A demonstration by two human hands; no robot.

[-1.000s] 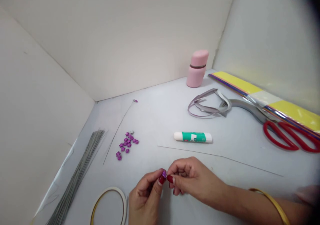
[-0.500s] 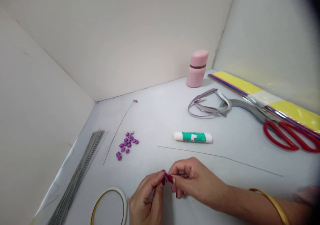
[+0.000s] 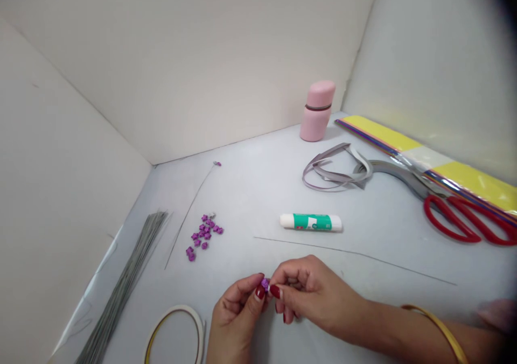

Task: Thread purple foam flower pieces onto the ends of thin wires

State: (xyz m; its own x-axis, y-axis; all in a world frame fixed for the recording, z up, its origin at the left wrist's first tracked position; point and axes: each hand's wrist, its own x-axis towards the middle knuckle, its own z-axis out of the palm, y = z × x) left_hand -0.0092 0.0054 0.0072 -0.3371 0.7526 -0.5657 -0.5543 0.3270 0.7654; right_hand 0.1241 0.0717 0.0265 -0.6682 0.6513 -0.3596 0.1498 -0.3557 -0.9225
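Left hand (image 3: 236, 315) and right hand (image 3: 311, 294) are close together above the bench (image 3: 258, 191), fingers curled, both pinching a small purple flower (image 3: 265, 284) at the fingertips, partly hidden by them. Gold bangle (image 3: 436, 331) on the right forearm. Roll of tape (image 3: 174, 334) just beside the left hand; long thin wire (image 3: 355, 259) lies just beyond the right hand. To the left, a cluster of purple flowers (image 3: 204, 235) sits beside another thin wire (image 3: 189, 213), near a bundle of grey wires (image 3: 125, 288). Farther back are a glue stick (image 3: 311, 222), pink bottle (image 3: 317, 111), grey paper strips (image 3: 337, 173), and red-handled scissors (image 3: 464, 221) by a yellow paper pack (image 3: 428, 159).
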